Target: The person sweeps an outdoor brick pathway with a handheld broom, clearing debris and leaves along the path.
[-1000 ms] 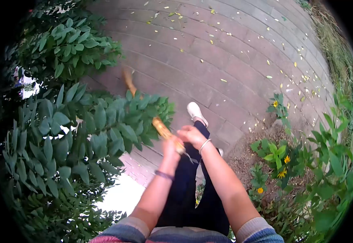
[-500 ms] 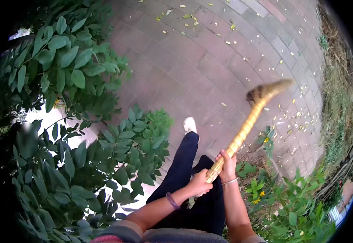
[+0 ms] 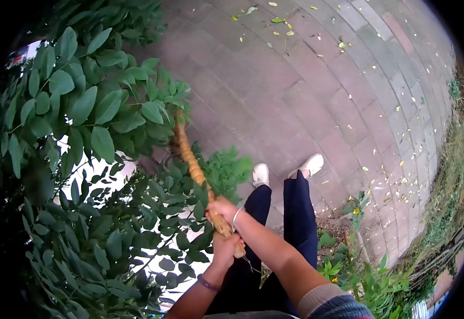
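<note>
A straw broom point(image 3: 193, 164) with a bound yellow-brown handle slants up and left from my body. My right hand point(image 3: 224, 208), with a silver bangle at the wrist, is wrapped round the handle. Just below it, my left hand point(image 3: 225, 251), wearing a purple bangle, grips near the handle's end. The sweeping end lies in among the green leaves on the left, which hide most of it.
Leafy branches point(image 3: 104, 114) fill the left side. Paving bricks point(image 3: 295, 117) stretch ahead, scattered with small yellow leaves on the right. A plant with yellow flowers point(image 3: 356, 211) grows at lower right; dry grass point(image 3: 444, 181) lines the right edge. Both white shoes point(image 3: 310, 164) stand on the bricks.
The broom has swung from the right across to the left, its sweeping end passing into the foliage. Both hands have moved left with it. A second shoe has come into view.
</note>
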Available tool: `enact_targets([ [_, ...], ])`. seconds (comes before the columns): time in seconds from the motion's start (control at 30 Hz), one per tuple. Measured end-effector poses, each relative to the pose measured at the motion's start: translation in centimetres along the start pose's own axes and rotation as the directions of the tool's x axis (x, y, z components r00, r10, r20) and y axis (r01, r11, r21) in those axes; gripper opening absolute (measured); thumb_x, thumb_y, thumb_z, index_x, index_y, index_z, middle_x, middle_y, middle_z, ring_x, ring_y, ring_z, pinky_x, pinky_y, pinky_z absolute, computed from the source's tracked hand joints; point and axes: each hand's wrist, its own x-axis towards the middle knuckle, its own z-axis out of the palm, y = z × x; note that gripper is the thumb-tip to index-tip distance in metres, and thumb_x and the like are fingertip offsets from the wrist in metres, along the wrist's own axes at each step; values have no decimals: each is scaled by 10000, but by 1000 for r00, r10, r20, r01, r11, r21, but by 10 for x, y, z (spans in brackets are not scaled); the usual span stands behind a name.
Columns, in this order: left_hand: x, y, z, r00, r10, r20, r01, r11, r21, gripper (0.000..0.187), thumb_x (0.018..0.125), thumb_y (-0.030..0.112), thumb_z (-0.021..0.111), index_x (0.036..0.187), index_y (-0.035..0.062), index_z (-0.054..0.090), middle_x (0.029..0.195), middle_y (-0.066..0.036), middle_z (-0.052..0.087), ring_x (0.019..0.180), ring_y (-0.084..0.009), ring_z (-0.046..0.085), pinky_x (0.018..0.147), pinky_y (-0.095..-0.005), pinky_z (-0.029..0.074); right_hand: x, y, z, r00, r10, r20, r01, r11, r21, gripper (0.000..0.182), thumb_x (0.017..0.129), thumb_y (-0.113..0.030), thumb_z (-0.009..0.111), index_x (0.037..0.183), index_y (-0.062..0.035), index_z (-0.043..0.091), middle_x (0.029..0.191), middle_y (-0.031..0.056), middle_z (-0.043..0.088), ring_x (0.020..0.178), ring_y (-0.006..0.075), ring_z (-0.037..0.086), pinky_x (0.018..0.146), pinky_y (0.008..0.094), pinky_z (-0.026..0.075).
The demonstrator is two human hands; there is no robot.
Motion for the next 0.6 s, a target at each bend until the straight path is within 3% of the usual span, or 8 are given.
enact_targets([
  [0.13, 19, 31, 13, 992, -91, 83, 69, 970, 234, 245, 740, -13, 539, 955, -15, 421, 758, -100, 533, 520, -179, 567, 447, -296, 500, -16, -48, -16, 988, -98, -121, 113, 986, 120, 260, 750, -66, 617, 955, -4, 469, 704, 69, 529, 522, 173, 530, 463, 306, 482],
  [0.3, 8, 54, 9, 991, 68, 113, -121, 811, 572, 284, 720, -21, 554, 955, 0, 397, 734, -104, 533, 513, -176, 573, 434, -296, 488, -48, -72, 7, 876, -436, -206, 473, 859, 195, 222, 766, -26, 595, 929, -9, 446, 693, 67, 528, 522, 158, 531, 474, 279, 476],
  [0.37, 6, 53, -4, 976, 139, 168, -215, 739, 638, 312, 717, -28, 565, 974, 6, 392, 708, -95, 535, 512, -161, 571, 438, -278, 483, -60, -71, 18, 849, -476, -231, 513, 847, 138, 241, 767, -21, 596, 924, -28, 414, 680, 56, 526, 515, 143, 532, 465, 275, 475],
  [0.47, -12, 20, -9, 982, 172, 81, -190, 858, 478, 314, 724, -34, 558, 985, 5, 388, 722, -94, 534, 511, -159, 568, 438, -276, 482, -65, -51, 27, 885, -425, -190, 446, 891, 84, 285, 765, -29, 605, 960, -34, 396, 679, 45, 520, 523, 126, 537, 457, 260, 472],
  [0.53, -22, 10, 1, 992, 124, -36, -111, 962, 250, 356, 726, -77, 522, 1035, 1, 364, 725, -83, 514, 526, -155, 550, 445, -272, 477, -52, -41, 32, 938, -311, -154, 311, 950, -27, 247, 739, -47, 624, 909, 4, 453, 645, 55, 528, 503, 137, 537, 447, 262, 463],
  [0.6, -8, 21, 11, 997, 64, -49, -62, 997, 46, 331, 728, -72, 508, 1025, -4, 380, 714, -81, 511, 531, -156, 544, 452, -275, 474, -18, -42, 24, 981, -191, -34, 188, 978, -87, 209, 726, -44, 635, 863, 19, 491, 652, 67, 546, 502, 149, 537, 459, 273, 473],
])
